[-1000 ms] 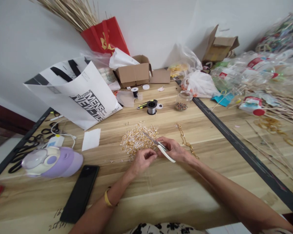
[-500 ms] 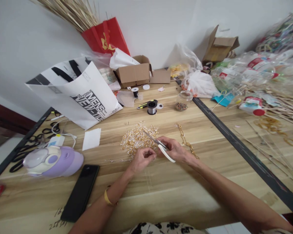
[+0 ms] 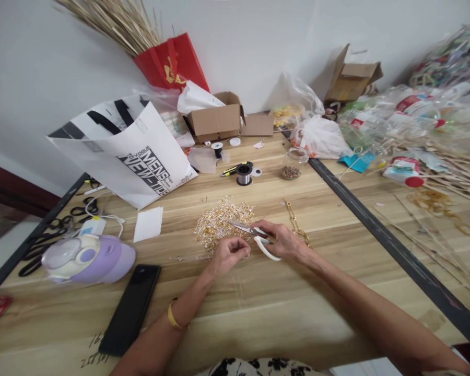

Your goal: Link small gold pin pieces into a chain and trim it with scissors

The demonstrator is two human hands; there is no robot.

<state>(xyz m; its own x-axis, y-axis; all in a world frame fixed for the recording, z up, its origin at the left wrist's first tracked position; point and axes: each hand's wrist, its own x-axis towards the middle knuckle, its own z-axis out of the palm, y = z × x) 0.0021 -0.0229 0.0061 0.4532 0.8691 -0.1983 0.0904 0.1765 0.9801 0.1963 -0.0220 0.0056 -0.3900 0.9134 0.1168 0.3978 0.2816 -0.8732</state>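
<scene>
In my right hand (image 3: 279, 239) are scissors (image 3: 261, 243) with white handles, their blades pointing left over a loose heap of small gold and silver pieces (image 3: 218, 219). My left hand (image 3: 231, 254) is just in front of the heap, closed in a pinch with thumb and fingertips together. What sits between those fingertips is too small to make out. A thin strand with small pieces (image 3: 190, 258) lies on the table left of my left hand. Beyond my right wrist lies a gold chain (image 3: 292, 216), partly covered by the hand.
A wire spool (image 3: 244, 174) and a glass jar of beads (image 3: 293, 164) stand behind the heap. To the left are a phone (image 3: 131, 308), a purple and white bottle (image 3: 90, 259) and a white paper bag (image 3: 141, 156). Plastic bottles (image 3: 403, 112) crowd the right.
The scissors have turned in my right hand, so the tips sit lower and the handles look farther apart. My left hand stays in its pinch at nearly the same spot.
</scene>
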